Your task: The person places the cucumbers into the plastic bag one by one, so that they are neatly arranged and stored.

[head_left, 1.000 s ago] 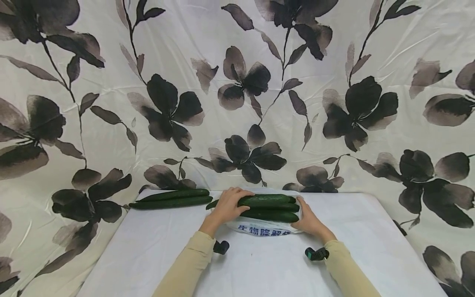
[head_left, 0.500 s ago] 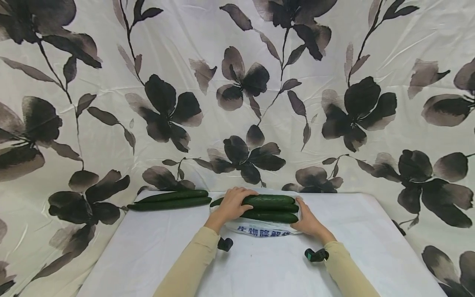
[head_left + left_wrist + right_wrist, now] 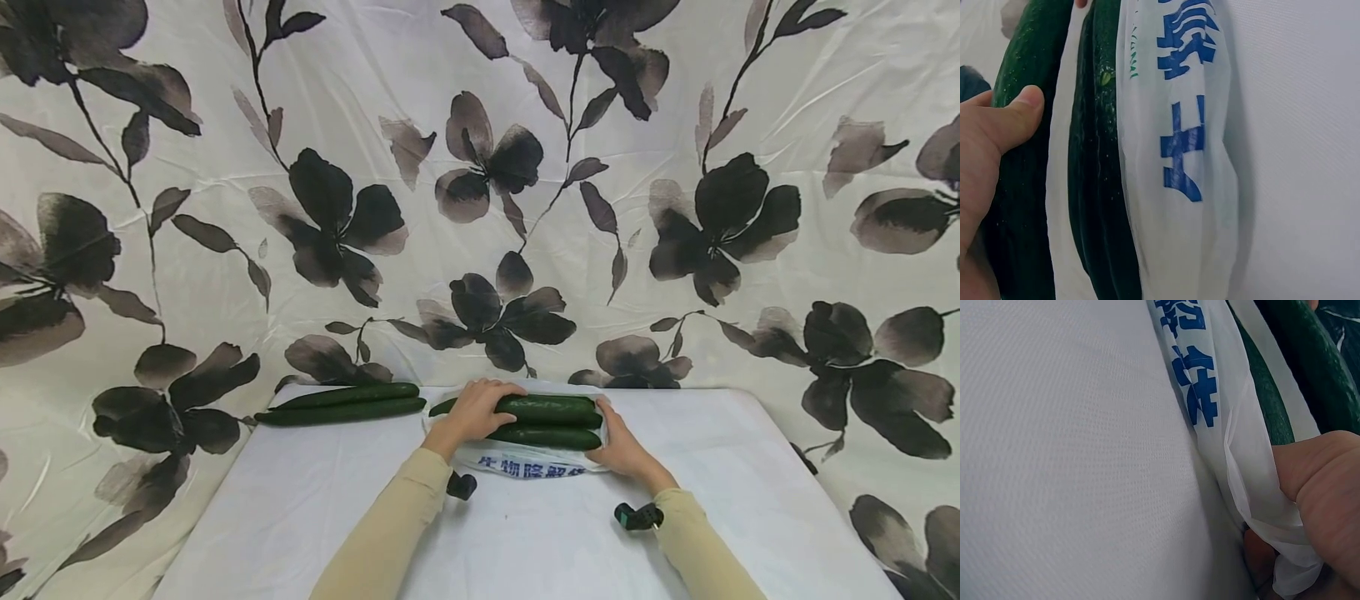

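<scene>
White plastic bag (image 3: 525, 467) lay w/ blue print along its near side; chars were folded & cut off at wrist-view edges, so hard to read. L hand (image 3: 474, 410) gripped the upper cuke (image 3: 551, 408) toward the bag's left end, thumb on near side; its fingers were mostly hidden behind. R hand (image 3: 621, 440) pinched the bag's right end, plastic bunched btwn thumb & fingers, fingers mostly out of sight under it. Lower cukes (image 3: 1107, 156) lay just inside the bag's near wall; exact no. unclear, since L hand & plastic covered pts of them. Dark blue patch (image 3: 972, 84) beyond the gripped cuke was cut off, couldn't ID. Two more cukes (image 3: 345, 412) lay side by side left of bag, apart from it. Blk devices (image 3: 461, 485) sat at both wrists, nearer the person than bag; tan sleeves (image 3: 393, 525) ran out of frame. White counter (image 3: 750, 500) spread under & around bag, fine texture showing up close. Behind bag hung pale cloth (image 3: 600, 42), creased, w/ dk grey floral print, filling bkgd.
</scene>
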The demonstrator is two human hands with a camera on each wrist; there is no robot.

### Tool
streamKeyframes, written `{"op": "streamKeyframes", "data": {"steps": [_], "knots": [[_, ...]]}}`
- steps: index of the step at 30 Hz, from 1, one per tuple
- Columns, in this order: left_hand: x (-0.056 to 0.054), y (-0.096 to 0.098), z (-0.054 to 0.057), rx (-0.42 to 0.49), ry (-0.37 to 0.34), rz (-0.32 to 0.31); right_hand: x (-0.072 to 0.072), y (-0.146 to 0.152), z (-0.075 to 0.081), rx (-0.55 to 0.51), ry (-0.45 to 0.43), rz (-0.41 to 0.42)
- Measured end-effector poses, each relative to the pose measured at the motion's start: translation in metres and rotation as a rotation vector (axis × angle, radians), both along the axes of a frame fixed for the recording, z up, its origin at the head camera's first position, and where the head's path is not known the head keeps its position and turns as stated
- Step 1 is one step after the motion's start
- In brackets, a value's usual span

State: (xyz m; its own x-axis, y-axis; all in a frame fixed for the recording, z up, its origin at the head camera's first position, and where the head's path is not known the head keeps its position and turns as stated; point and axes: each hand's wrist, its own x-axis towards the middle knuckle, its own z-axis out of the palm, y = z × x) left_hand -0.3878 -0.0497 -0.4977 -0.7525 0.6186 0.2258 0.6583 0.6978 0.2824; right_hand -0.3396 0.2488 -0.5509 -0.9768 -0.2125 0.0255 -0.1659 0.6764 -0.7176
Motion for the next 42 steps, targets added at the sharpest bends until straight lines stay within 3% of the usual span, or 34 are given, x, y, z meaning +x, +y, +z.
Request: {"op": "streamKeyframes", "data": {"steps": [6, 10, 27, 42], "knots": [[-0.008, 0.007, -0.004, -0.018, 0.000, -0.006, 0.000, 0.000, -0.003, -0.021, -0.004, -0.005], [-0.012, 0.010, -0.007, 0.018, 0.004, -0.023, 0.002, 0.001, -0.004, -0.026, -0.008, -0.013], [-0.025, 0.015, -0.012, 0.044, -0.112, 0.003, 0.003, -0.002, -0.009, -0.017, 0.025, -0.011], [-0.041, 0.017, -0.015, 0.059, -0.063, -0.065, -0.002, 0.001, -0.008, -0.086, 0.073, 0.001]]}}
